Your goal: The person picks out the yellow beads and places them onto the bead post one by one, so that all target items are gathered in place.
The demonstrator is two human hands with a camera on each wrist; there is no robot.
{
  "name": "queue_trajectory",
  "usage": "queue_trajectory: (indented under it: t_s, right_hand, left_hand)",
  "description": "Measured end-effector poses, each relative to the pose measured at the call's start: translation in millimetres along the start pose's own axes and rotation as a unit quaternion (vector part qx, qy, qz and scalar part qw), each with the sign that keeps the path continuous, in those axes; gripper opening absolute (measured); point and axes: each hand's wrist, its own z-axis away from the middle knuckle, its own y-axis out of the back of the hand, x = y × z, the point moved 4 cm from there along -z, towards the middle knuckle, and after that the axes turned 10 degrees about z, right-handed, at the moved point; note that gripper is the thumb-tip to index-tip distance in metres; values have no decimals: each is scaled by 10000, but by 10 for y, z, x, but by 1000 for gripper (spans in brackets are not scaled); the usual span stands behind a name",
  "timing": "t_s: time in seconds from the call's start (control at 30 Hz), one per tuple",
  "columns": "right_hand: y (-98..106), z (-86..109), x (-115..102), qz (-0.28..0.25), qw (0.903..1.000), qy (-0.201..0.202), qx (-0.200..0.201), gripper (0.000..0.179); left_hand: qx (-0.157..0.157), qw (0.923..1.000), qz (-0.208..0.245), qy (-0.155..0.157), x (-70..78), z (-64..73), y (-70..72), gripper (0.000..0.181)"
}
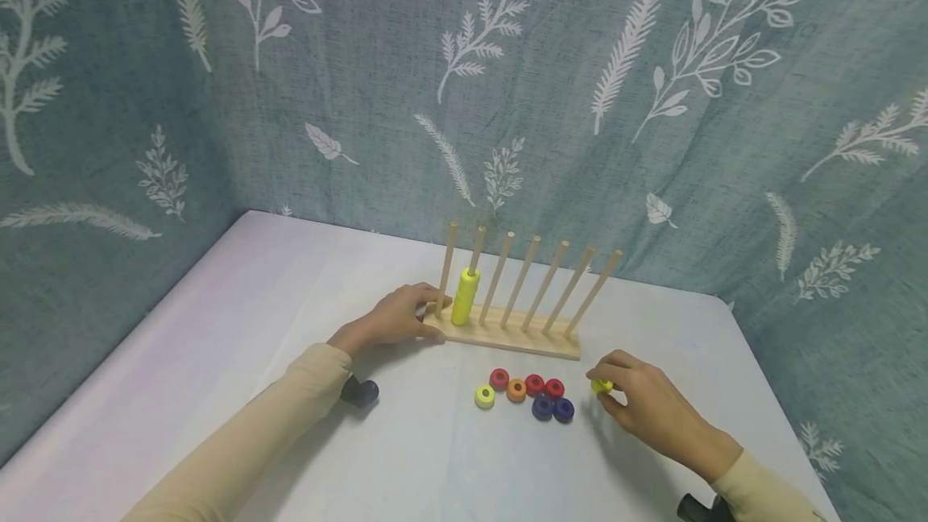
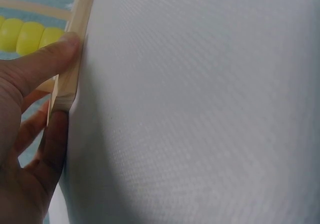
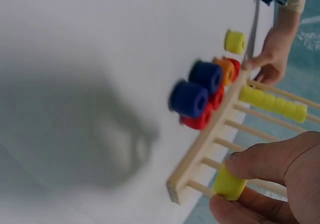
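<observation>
A wooden peg rack (image 1: 507, 338) with several upright rods stands toward the back of the table. Its second rod from the left carries a stack of yellow beads (image 1: 465, 296). My left hand (image 1: 397, 314) grips the left end of the base, thumb along the front edge and fingers around the end, as the left wrist view shows. To the right of the rack and in front of it, my right hand (image 1: 645, 397) pinches a yellow bead (image 3: 230, 183) between thumb and fingers, raised above the table.
In front of the rack lie a loose yellow bead (image 1: 484, 396), an orange bead (image 1: 516, 391), several red beads (image 1: 499, 379) and two dark blue beads (image 1: 542, 408). A white cloth (image 1: 406, 457) covers the table. Patterned green fabric (image 1: 377, 87) hangs behind and at both sides.
</observation>
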Motion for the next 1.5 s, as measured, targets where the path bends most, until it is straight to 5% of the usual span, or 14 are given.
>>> queue_trajectory:
  t_s: [0.53, 1.5]
  right_hand:
    - [257, -387, 65, 424, 9983, 311, 236, 34]
    - [602, -956, -212, 314, 9910, 1107, 681, 34]
  left_hand:
    - [29, 10000, 48, 16, 5, 4, 9, 64]
    - [49, 10000, 43, 5, 4, 6, 1, 65]
